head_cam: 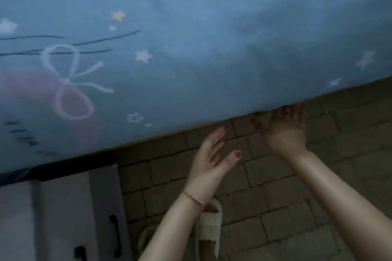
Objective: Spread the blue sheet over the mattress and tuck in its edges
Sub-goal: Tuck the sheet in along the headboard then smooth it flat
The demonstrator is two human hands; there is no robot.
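The blue sheet [191, 38], printed with stars, a white bow and a pink shape, covers the mattress and fills the upper part of the head view. Its near edge runs diagonally from lower left to upper right over a brown bed frame strip [148, 139]. My right hand [284, 129] is at that edge, its fingers straight and their tips going under the sheet's hem. My left hand [210, 161] hovers open just below the edge, fingers straight, touching nothing. The mattress itself is hidden under the sheet.
A grey cabinet [63, 214] with dark handles stands at the lower left against the bed. The floor [286, 207] is brown brick-pattern tile. My foot in a cream slipper [209, 226] stands below my left wrist.
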